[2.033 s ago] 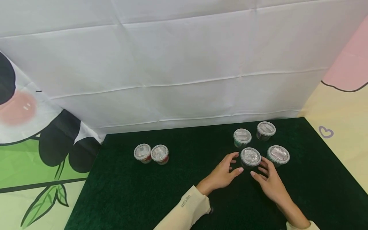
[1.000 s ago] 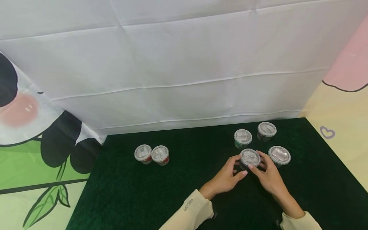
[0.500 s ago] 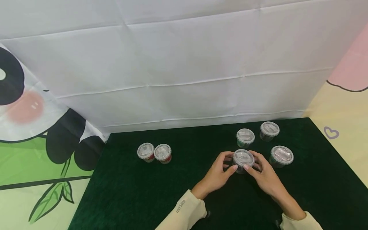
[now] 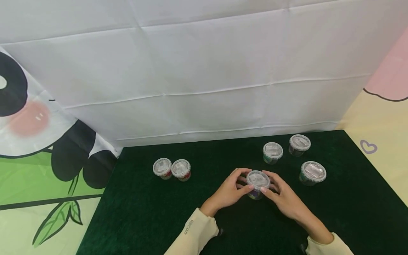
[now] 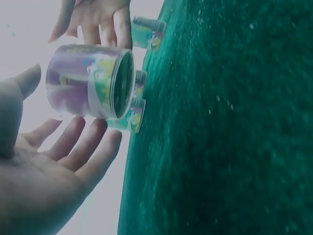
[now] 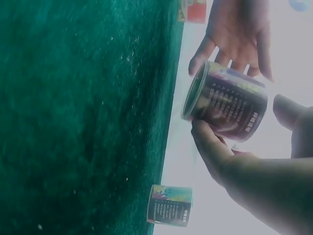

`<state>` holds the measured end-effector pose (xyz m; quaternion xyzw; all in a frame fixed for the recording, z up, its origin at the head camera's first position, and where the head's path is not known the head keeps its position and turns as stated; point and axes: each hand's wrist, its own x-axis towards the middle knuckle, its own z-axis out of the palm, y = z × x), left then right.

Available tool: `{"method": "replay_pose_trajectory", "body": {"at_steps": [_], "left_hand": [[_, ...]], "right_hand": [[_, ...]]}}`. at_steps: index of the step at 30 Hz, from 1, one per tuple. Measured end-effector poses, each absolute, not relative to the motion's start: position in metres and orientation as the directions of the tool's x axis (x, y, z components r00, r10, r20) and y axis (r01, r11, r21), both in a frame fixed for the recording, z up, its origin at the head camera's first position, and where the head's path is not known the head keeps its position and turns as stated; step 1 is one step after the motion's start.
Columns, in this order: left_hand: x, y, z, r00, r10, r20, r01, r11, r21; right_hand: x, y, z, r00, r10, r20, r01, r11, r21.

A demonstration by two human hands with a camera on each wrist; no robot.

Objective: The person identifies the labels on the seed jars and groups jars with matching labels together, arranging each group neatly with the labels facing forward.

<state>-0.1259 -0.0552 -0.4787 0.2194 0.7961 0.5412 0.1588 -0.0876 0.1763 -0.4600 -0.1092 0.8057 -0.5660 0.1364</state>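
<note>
A clear round tub with a white-rimmed lid [image 4: 258,180] is held between both hands, right of the middle of the table. Purple shows through its wall [image 5: 73,81] in the left wrist view, and a printed label [image 6: 232,103] faces the right wrist camera. Its underside is visible in both wrist views, raised off the green cloth. My left hand [image 4: 227,190] holds its left side, thumb at the front and fingers behind. From the right, my right hand [image 4: 285,198] grips it likewise, the thumb near the lid's front rim.
Three more lidded tubs stand at the right: a green one [image 4: 272,153], a dark one [image 4: 299,145] and another [image 4: 313,173] nearer the front. Two red tubs [image 4: 162,168] sit side by side at the left. A white cloth wall [image 4: 204,106] rises behind the green-covered table [image 4: 143,219].
Both hands have closed in on the purple tub and lifted it away from the right group, toward the left and front. The other tubs have stayed in place.
</note>
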Motion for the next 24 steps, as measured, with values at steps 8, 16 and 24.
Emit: {"method": "replay_pose_trajectory", "body": {"at_steps": [8,16,24], "left_hand": [[-0.126,-0.069,-0.477,-0.787,0.609,-0.1,0.094,0.279,0.956],[-0.122,-0.076,-0.475,-0.848,0.522,-0.094,0.047,0.251,0.967],[-0.117,-0.077,-0.471,-0.899,0.435,-0.05,0.062,0.239,0.969]], "right_hand": [[-0.088,0.169,-0.46,-0.902,-0.407,-0.147,0.01,0.32,-0.947],[-0.09,0.156,-0.457,-0.924,-0.358,-0.137,0.025,0.3,-0.954],[-0.089,0.139,-0.451,-0.947,-0.291,-0.137,0.049,0.292,-0.955]]}}
